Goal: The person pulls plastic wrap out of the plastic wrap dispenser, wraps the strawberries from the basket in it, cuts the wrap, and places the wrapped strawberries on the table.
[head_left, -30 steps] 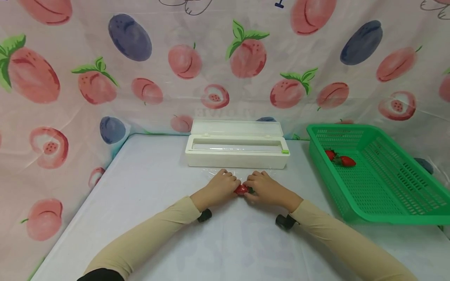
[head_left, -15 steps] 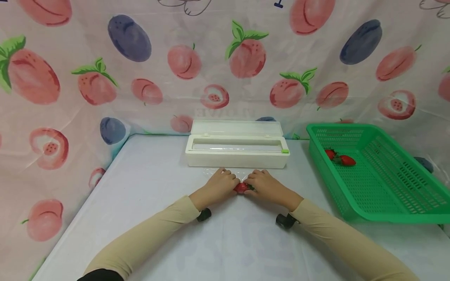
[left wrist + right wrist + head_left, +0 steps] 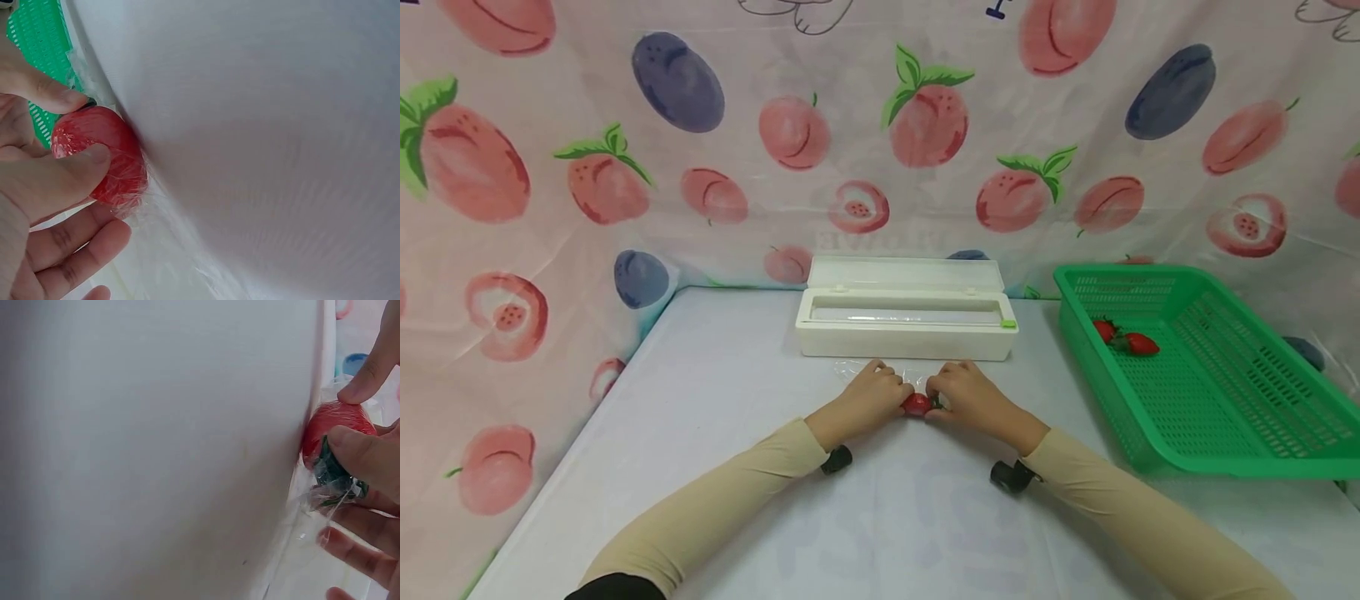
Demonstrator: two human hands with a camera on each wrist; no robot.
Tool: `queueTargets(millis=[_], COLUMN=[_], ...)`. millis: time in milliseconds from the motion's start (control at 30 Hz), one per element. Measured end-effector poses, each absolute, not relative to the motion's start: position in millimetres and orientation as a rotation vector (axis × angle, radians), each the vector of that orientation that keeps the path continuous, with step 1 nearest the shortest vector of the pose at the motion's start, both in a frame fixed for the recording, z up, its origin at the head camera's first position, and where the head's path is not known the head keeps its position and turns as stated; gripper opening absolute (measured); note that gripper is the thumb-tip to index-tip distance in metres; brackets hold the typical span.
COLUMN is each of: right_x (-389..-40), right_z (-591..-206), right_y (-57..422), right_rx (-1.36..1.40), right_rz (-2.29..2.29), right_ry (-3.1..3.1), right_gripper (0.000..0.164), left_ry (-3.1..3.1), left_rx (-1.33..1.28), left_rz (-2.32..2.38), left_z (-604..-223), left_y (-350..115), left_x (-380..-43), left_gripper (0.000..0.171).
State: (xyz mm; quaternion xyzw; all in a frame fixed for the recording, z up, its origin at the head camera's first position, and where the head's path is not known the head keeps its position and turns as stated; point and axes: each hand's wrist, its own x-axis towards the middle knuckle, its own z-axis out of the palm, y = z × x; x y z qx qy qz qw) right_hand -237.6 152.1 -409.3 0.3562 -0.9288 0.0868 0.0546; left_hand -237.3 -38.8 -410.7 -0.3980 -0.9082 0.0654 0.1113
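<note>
Between both hands is a red strawberry (image 3: 917, 405) with crinkled clear plastic film round it. My left hand (image 3: 868, 403) grips its left side, the thumb pressed on the wrapped red flesh (image 3: 119, 169) in the left wrist view. At the leafy end, my right hand (image 3: 973, 407) pinches the strawberry and film; the right wrist view shows its thumb beside the dark green leaves (image 3: 332, 467). Loose film (image 3: 309, 531) trails from the leafy end. More thin film lies on the table just beyond the hands, hard to make out.
Behind the hands stands a long white film dispenser box (image 3: 906, 340), lid raised, with a light green piece on its right end. To the right, a green plastic basket (image 3: 1217, 468) holds several strawberries (image 3: 1141, 343). A fruit-print sheet (image 3: 865, 125) hangs behind the white-covered table (image 3: 880, 517).
My right hand has shifted slightly to the right at the leafy end, uncovering a little more of the strawberry. The left hand stays nearly in place on the other side.
</note>
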Motion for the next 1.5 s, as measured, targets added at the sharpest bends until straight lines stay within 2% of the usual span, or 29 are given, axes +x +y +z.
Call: queueTargets(millis=[367,600,767,900,1200,1500], right_x=[-240.3,-239.8,-241.9,-245.0,-243.0,-244.2], right_z=[-409.0,-408.5,-409.1,-410.1,-413.1,-412.0], right_y=[150.5,150.1,147.6,146.2,148.2,146.8], right_rx=[1.089,1.121,1.130,1.098,1.105,1.086], right_rz=[0.171,0.255,0.261,0.252,0.211,0.135], right_ry=[-2.925,-2.840,-2.838,-2.902,-2.780,-2.857], right_gripper=[0.021,0.033,0.021,0.019,0.043,0.039], left_ry=[-2.579,-2.682,-2.637,-2.581,-2.718,-2.778], left_rx=[-1.146,-1.152,-1.117,-1.097,-1.116,-1.076], left_rz=[0.225,0.220,0.215,0.196,0.237,0.209], left_z=[-408.3,-408.3,-410.6,-410.6,-408.8,-408.8], left_y=[-39.1,-39.6,-40.5,-40.0,-38.0,-35.6], left_x=[-236.2,-237.8,-237.2,-236.2,-237.9,-238.3], left_gripper=[0.024,0.020,0.022,0.024,0.037,0.041])
